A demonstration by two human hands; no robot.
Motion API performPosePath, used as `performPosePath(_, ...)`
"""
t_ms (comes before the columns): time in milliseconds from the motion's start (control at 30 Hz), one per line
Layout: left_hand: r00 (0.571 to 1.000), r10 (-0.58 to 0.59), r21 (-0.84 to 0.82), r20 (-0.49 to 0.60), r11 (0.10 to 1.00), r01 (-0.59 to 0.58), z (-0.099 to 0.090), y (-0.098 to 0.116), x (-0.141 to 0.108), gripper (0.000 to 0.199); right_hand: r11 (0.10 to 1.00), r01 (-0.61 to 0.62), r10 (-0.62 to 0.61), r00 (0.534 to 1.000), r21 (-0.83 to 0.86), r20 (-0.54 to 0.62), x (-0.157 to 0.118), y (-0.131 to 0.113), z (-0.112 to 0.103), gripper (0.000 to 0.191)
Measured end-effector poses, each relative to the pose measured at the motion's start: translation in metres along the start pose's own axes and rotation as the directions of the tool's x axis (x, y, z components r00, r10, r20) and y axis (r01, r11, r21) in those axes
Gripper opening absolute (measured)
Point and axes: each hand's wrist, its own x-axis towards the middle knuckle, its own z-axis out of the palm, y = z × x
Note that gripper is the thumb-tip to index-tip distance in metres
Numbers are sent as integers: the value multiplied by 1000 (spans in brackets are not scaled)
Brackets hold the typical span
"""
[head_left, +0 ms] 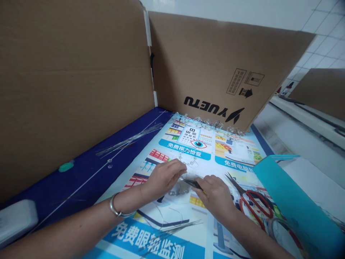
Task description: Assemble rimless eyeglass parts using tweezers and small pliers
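My left hand (168, 175), with a silver bracelet (115, 205) on its wrist, pinches part of a clear beaded wire piece (179, 190) over the printed sheet. From the right, my right hand (215, 192) is closed on dark-nosed pliers (192, 183), whose tips point left and meet the beads just below my left fingertips. Whether the jaws grip the wire is too small to tell. Clear beads and a thin wire loop show above and below my left fingers. Loose thin wires (175, 230) lie nearer to me on the sheet.
Red-handled scissors (253, 203) and a roll of tape (285, 233) lie right of my right hand. A teal box (293, 201) stands beyond them. Cardboard walls (210, 68) rise behind, with beaded pieces (212, 124) along their foot. A wire bundle (132, 138) lies at left.
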Motion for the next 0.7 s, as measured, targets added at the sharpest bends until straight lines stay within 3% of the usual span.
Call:
performPosePath(200,1000,26,116,-15,993,-24,-1,7,-1,13,996,28,-26,1000,-79,16,1,-1,-4,23)
performPosePath(400,987,-159,-93,28,982,161,-4,13,1,13,997,21,-20,1000,-76,22,1,-2,-6,23)
performPosePath(700,956,-264,-219,127,933,286,-10,14,9,17,995,8,-6,1000,-100,20,2,-1,-7,22)
